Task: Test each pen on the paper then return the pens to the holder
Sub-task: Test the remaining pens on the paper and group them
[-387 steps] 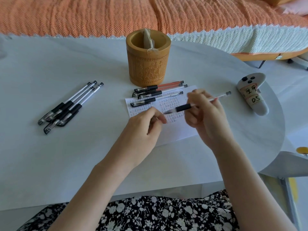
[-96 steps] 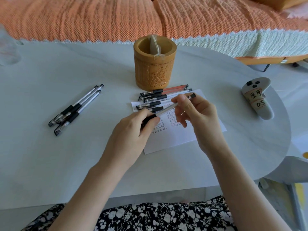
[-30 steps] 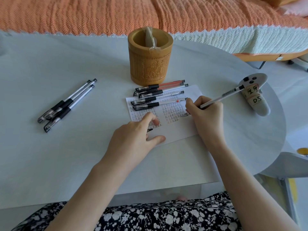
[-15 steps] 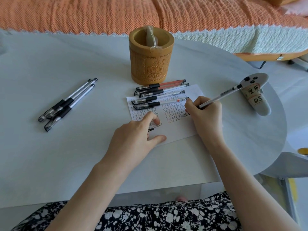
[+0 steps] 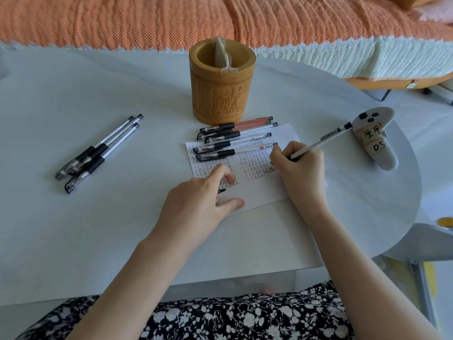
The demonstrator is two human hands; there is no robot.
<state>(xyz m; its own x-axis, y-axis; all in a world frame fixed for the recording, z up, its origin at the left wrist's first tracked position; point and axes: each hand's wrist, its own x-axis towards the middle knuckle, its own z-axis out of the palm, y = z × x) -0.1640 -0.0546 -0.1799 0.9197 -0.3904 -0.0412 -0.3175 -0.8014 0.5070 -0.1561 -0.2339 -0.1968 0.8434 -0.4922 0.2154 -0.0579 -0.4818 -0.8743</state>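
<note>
Vs 3.2 s ago: pen no longer held mid-air by both hands. R hand (image 5: pixel 299 173) now grips pen (image 5: pixel 323 138) in a writing hold, tip on paper (image 5: pixel 259 192), centre frame. L hand (image 5: pixel 196 207) flat, index + thumb spread, pressing paper's lower left. Upper centre: holder (image 5: pixel 221 94). Just below it lie five pens (image 5: pixel 235 141); three pens (image 5: pixel 98 153) at left.

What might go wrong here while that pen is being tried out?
1. The right hand writes close beside the five pens lying at the top of the paper; a bump may roll them.
2. The held pen has its back end near the controller and might knock it.
3. A black bit, perhaps the cap, peeks from under the left hand and could slip away.
</note>
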